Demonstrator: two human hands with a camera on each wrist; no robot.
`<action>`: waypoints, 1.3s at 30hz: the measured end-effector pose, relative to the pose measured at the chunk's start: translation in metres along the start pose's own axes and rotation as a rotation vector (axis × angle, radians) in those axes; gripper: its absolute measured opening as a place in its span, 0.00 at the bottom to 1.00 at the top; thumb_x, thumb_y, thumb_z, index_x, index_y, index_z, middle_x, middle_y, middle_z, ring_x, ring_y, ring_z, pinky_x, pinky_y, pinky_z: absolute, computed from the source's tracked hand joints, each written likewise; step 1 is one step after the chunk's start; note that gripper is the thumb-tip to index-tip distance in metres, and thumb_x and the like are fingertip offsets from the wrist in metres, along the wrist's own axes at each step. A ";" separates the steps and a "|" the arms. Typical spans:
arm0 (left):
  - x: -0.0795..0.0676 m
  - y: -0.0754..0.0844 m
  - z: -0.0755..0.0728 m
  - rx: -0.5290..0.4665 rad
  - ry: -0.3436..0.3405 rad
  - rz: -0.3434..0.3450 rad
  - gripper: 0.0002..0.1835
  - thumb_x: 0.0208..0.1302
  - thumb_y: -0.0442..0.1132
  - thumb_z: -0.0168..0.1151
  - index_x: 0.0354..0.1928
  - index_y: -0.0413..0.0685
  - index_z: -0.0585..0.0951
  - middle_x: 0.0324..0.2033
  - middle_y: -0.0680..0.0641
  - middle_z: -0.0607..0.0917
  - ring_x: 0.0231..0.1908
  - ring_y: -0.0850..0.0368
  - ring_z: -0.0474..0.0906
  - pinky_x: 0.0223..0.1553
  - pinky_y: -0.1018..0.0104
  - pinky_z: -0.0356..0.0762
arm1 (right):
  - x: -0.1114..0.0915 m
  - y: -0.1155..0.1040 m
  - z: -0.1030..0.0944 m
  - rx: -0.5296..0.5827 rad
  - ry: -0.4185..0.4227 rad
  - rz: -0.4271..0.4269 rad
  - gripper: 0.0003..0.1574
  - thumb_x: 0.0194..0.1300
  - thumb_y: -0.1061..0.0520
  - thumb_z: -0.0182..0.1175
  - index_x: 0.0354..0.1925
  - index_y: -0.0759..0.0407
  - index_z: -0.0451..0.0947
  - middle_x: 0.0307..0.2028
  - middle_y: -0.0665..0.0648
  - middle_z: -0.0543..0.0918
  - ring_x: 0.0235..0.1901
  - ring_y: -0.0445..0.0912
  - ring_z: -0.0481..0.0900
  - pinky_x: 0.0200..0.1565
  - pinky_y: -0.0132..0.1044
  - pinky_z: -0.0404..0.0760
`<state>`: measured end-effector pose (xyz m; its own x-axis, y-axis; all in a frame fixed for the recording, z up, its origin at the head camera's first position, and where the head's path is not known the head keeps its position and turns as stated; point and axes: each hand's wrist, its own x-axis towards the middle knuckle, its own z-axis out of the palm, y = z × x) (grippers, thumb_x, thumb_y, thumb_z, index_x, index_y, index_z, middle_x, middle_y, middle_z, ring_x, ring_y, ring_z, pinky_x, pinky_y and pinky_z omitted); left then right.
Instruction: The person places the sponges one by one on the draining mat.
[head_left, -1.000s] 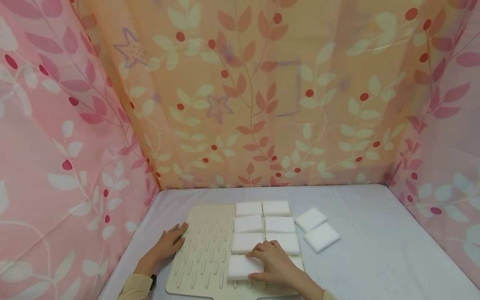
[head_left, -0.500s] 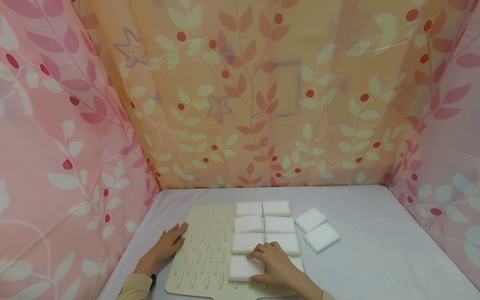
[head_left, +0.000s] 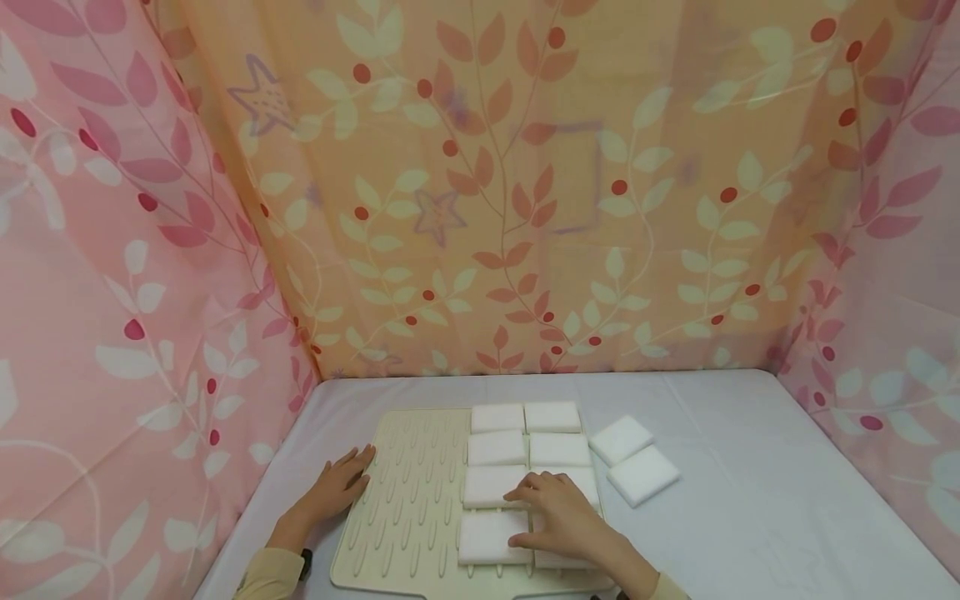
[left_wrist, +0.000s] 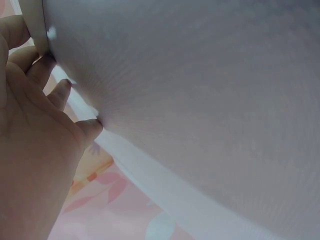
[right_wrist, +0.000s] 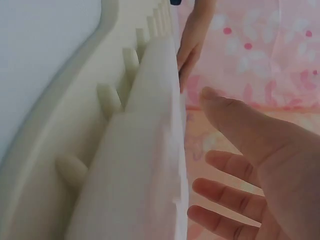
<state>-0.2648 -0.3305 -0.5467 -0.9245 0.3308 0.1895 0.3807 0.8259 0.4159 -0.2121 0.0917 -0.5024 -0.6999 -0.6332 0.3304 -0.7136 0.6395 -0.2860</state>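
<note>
A cream mat with raised ridges (head_left: 405,533) lies on the table, its right half covered by two columns of white sponges (head_left: 498,418). My right hand (head_left: 566,517) hovers over the front two rows, fingers spread and holding nothing. Just left of its thumb is the front-left sponge (head_left: 489,540); the front-right sponge (head_left: 557,561) is partly hidden below the hand. The right wrist view shows a gap between the hand (right_wrist: 270,155) and the sponges (right_wrist: 135,165). At the mat's left edge rests my left hand (head_left: 333,487), fingertips touching the edge.
Two loose white sponges (head_left: 643,475) lie on the white-covered table (head_left: 750,492) right of the mat. Patterned cloth hangs behind (head_left: 495,208) and at both sides. The mat's left half shows bare ridges.
My right hand has let go of the front-left sponge and lifted slightly up and right, baring more of the front-right sponge. The left hand has not moved.
</note>
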 end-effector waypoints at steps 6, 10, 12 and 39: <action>0.000 0.001 0.000 0.004 0.009 0.007 0.28 0.66 0.41 0.53 0.66 0.38 0.64 0.63 0.37 0.67 0.64 0.32 0.58 0.52 0.23 0.44 | 0.001 0.017 -0.012 0.004 0.042 0.023 0.31 0.48 0.35 0.67 0.49 0.45 0.79 0.41 0.42 0.78 0.39 0.38 0.74 0.39 0.41 0.71; 0.000 0.002 0.000 -0.001 0.006 0.010 0.28 0.66 0.41 0.53 0.66 0.38 0.64 0.64 0.38 0.67 0.64 0.32 0.59 0.52 0.22 0.44 | -0.002 0.032 -0.018 -0.004 0.104 0.015 0.29 0.48 0.37 0.68 0.48 0.46 0.80 0.41 0.41 0.77 0.39 0.39 0.74 0.36 0.38 0.72; 0.000 0.003 -0.001 -0.002 0.006 0.014 0.28 0.66 0.40 0.53 0.65 0.38 0.64 0.63 0.38 0.68 0.63 0.32 0.59 0.52 0.22 0.45 | -0.004 0.041 -0.021 -0.017 0.129 0.016 0.29 0.48 0.38 0.68 0.47 0.47 0.80 0.41 0.41 0.78 0.39 0.39 0.76 0.37 0.40 0.73; 0.001 0.007 -0.004 -0.008 -0.029 -0.005 0.28 0.66 0.40 0.53 0.66 0.38 0.63 0.65 0.37 0.65 0.65 0.32 0.56 0.53 0.23 0.43 | -0.026 0.137 -0.053 -0.056 0.161 0.192 0.25 0.49 0.61 0.61 0.50 0.54 0.79 0.48 0.54 0.79 0.49 0.55 0.76 0.43 0.56 0.72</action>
<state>-0.2628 -0.3263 -0.5406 -0.9264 0.3402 0.1614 0.3764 0.8239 0.4236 -0.2899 0.2189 -0.5021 -0.8054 -0.4235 0.4148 -0.5624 0.7671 -0.3087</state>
